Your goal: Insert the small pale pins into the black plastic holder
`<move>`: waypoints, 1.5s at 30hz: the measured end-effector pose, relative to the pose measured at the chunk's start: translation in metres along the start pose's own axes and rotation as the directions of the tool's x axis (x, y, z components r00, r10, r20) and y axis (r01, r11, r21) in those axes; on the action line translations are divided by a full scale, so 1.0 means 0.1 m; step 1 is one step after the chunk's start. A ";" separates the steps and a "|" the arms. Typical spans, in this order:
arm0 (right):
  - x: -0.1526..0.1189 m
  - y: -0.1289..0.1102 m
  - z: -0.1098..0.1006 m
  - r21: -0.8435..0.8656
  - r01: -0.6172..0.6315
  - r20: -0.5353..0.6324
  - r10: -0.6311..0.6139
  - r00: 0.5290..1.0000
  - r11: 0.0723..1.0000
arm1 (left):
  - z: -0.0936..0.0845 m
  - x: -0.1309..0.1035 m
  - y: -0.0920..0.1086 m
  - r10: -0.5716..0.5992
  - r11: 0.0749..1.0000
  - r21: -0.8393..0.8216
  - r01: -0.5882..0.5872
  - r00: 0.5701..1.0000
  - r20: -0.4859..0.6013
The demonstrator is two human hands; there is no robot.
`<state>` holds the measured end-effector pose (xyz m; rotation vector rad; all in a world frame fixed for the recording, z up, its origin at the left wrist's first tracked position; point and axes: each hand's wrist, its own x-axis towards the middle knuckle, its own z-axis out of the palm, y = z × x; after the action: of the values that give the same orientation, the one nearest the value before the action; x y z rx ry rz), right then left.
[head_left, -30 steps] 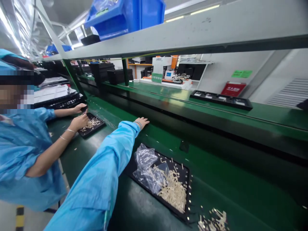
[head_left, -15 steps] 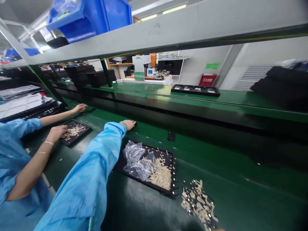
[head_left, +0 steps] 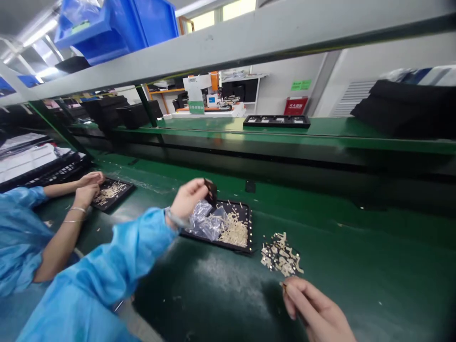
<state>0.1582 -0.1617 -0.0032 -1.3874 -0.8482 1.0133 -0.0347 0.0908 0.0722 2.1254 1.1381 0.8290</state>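
Four hands, three black trays, two blue bins, too many small parts to count.

The person's own left hand (head_left: 187,198) is at centre frame and right hand (head_left: 315,311) at lower right; a co-worker's two hands (head_left: 87,187) are at the left. One tray (head_left: 249,223) sits at centre, one tray (head_left: 124,189) at left and one long tray (head_left: 277,121) on the upper belt. One clear plastic bag (head_left: 204,223) lies in the centre tray. Two blue bins (head_left: 117,26) sit upper left. One loose pile of pale parts (head_left: 280,254) lies on the belt; its pieces cannot be counted.
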 end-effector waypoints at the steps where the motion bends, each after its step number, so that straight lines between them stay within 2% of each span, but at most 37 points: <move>1: -0.01 -0.02 0.05 0.020 -0.016 0.007 0.015 1.000 1.000 | 0.14 -0.29 0.11 -0.057 0.925 -0.370 0.083 0.995 0.081; 2: -0.02 -0.05 0.11 0.041 -0.033 0.016 0.032 0.999 0.999 | 0.29 -0.56 0.21 -0.098 0.720 -0.657 0.225 0.969 0.225; 3: -0.03 -0.07 0.17 0.065 -0.053 0.025 0.051 0.998 0.996 | 0.43 -0.79 0.29 -0.096 0.465 -0.802 0.375 0.922 0.375; 4: -0.04 -0.10 0.23 0.091 -0.074 0.035 0.071 0.997 0.993 | 0.56 -0.98 0.36 -0.078 0.224 -0.846 0.485 0.874 0.480; 5: -0.06 -0.12 0.29 0.114 -0.100 0.051 0.094 0.994 0.989 | 0.68 -1.11 0.41 -0.071 0.021 -0.831 0.556 0.830 0.553; 6: -0.07 -0.13 0.34 0.132 -0.123 0.069 0.114 0.991 0.984 | 0.78 -1.20 0.44 -0.056 -0.137 -0.785 0.604 0.787 0.615; 7: -0.09 -0.14 0.39 0.142 -0.139 0.089 0.127 0.988 0.980 | 0.87 -1.25 0.46 -0.047 -0.251 -0.737 0.628 0.752 0.657; 8: -0.10 -0.14 0.43 0.144 -0.151 0.110 0.136 0.985 0.978 | 0.93 -1.28 0.47 -0.039 -0.328 -0.697 0.637 0.728 0.684; 10: -0.12 -0.12 0.50 0.137 -0.156 0.132 0.138 0.982 0.978 | 1.01 -1.28 0.47 -0.033 -0.401 -0.655 0.640 0.705 0.709; 13: -0.13 -0.10 0.55 0.118 -0.162 0.124 0.147 0.981 0.980 | 1.04 -1.28 0.46 -0.050 -0.422 -0.650 0.632 0.700 0.712; 19: -0.14 -0.08 0.58 0.049 -0.155 0.122 0.148 0.981 0.987 | 1.03 -1.30 0.47 -0.082 -0.395 -0.663 0.636 0.694 0.715; 25: -0.13 -0.03 0.58 -0.009 -0.150 0.111 0.150 0.982 0.989 | 1.01 -1.28 0.49 -0.067 -0.397 -0.680 0.617 0.719 0.691; 32: -0.11 -0.02 0.58 -0.026 -0.123 0.110 0.126 0.986 0.992 | 1.00 -1.28 0.48 -0.086 -0.381 -0.689 0.617 0.718 0.691; 38: -0.13 -0.03 0.57 -0.025 -0.115 0.097 0.117 0.988 0.993 | 1.02 -1.29 0.48 -0.143 -0.267 -0.756 0.597 0.752 0.644; 42: -0.13 -0.05 0.58 -0.030 -0.088 0.095 0.091 0.991 0.996 | 1.02 -1.31 0.49 -0.144 -0.175 -0.799 0.576 0.787 0.599; 45: -0.12 -0.06 0.58 -0.038 -0.081 0.091 0.084 0.992 0.996 | 1.01 -1.32 0.49 -0.145 -0.113 -0.809 0.576 0.796 0.587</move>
<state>0.1003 -0.1512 0.0057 -1.4231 -0.8854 1.1389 0.0070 -0.0664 0.0109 0.5056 0.4937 0.6044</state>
